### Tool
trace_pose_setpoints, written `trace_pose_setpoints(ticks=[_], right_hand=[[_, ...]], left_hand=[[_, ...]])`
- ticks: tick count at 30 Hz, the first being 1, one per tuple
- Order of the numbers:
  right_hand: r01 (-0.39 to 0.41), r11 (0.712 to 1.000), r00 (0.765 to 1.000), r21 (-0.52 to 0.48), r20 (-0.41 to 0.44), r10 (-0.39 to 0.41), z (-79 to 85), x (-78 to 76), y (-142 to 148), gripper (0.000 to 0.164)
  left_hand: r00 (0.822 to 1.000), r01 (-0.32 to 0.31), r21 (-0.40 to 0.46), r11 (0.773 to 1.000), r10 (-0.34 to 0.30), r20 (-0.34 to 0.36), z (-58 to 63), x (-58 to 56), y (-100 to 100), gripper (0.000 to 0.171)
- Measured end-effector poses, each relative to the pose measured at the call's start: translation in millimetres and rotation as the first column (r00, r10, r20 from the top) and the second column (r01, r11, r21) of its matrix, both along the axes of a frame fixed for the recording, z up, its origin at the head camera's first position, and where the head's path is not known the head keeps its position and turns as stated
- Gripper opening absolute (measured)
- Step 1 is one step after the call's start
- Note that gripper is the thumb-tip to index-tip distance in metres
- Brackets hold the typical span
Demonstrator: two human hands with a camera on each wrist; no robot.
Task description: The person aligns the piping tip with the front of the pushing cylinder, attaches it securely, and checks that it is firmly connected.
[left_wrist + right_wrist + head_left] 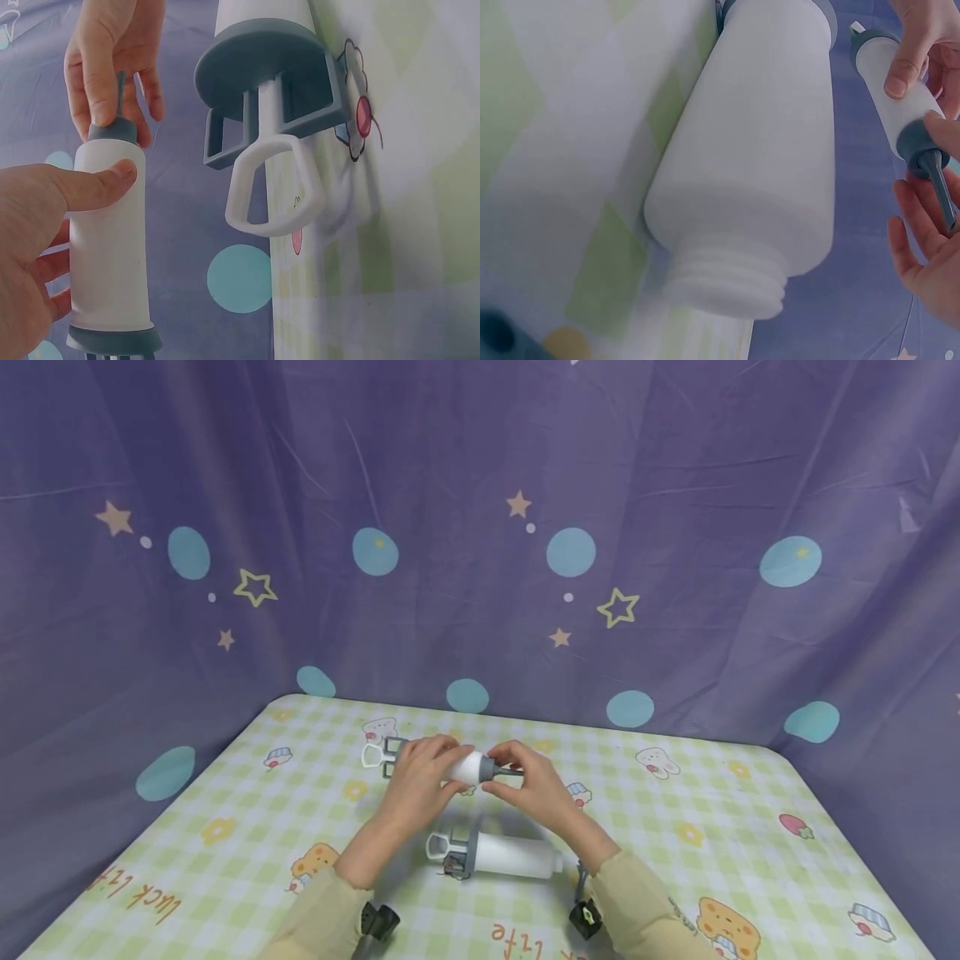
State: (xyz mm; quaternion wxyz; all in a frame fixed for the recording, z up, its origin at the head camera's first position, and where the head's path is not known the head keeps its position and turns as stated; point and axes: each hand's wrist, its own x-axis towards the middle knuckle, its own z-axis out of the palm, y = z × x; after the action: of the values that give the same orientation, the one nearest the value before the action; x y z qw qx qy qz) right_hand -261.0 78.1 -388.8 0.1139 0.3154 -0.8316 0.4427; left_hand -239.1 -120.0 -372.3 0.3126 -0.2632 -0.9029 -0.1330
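My left hand (423,781) grips the white barrel of a large plastic syringe (112,240), its thumb lying along the side. This syringe lies level over the table, its white ring handle (371,756) pointing left. At its right end my right hand (534,783) pinches the grey nozzle cap (919,146) between thumb and fingers. A thin grey spout (940,187) sticks out of that cap toward the right palm. Closer to me, a second white syringe (517,856) rests on the table with its threaded mouth (727,285) bare.
A loose grey nozzle (582,878) lies by the right sleeve, partly hidden. Black wrist cameras (380,922) show beside both forearms. The table has a green checked cloth (247,877) with cartoon prints; a purple curtain (465,485) hangs behind it.
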Motion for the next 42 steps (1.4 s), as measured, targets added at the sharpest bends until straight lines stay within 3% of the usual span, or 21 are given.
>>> trace_pose_setpoints(ticks=[8,18,30,42], right_hand=[[0.041,0.999,0.998,-0.017,-0.051,-0.041,-2.4,-1.7,-5,0.031],[0.115,0.993,0.991,-0.015,-0.073,-0.115,-3.9,-2.4,-15,0.028],[0.132,0.991,0.991,-0.006,0.028,-0.132,-7.4,-7.8,-26,0.028],[0.098,0.992,0.971,0.075,0.213,-0.112,-6.8,-18.3,-36,0.027]], left_hand=[[1.0,-0.018,0.007,1.0,0.018,0.0,-0.3,0.3,-1,0.051],[0.998,-0.029,0.019,0.999,0.03,-0.061,-2.5,-2.0,-4,0.051],[0.991,-0.071,-0.054,0.996,0.064,-0.119,-8.6,-4.8,-10,0.05],[0.995,-0.059,-0.074,0.996,0.064,0.075,-15.3,-17.4,-24,0.052]])
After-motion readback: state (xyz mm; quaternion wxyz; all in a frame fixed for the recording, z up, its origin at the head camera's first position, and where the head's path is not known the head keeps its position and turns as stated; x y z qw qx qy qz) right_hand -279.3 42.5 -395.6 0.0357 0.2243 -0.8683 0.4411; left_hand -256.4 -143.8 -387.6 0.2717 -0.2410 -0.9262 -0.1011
